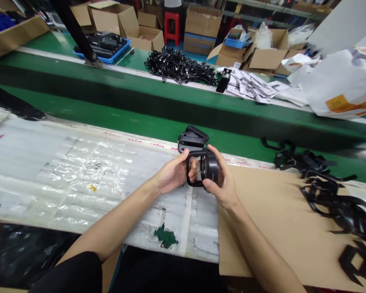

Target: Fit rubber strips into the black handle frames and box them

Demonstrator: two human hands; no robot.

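My left hand (172, 175) has its thumb and fingers around one side of a black U-shaped bracket (188, 173). My right hand (227, 189) grips a black round housing (212, 167) between thumb and fingers. The bracket's arms meet the housing; whether the two are fastened together I cannot tell. Just beyond my hands, a small stack of black parts (192, 140) lies at the far edge of the covered bench. More black brackets (347, 211) are scattered to the right of my right hand, some blurred.
A cardboard sheet (256, 228) covers the bench's right part; plastic-wrapped covering (88, 175) lies at left. Beyond the green conveyor (125, 110) are a heap of black cables (179, 67), leaflets (250, 85), a blue tray (118, 55) and several cartons. A black post (75, 30) rises at left.
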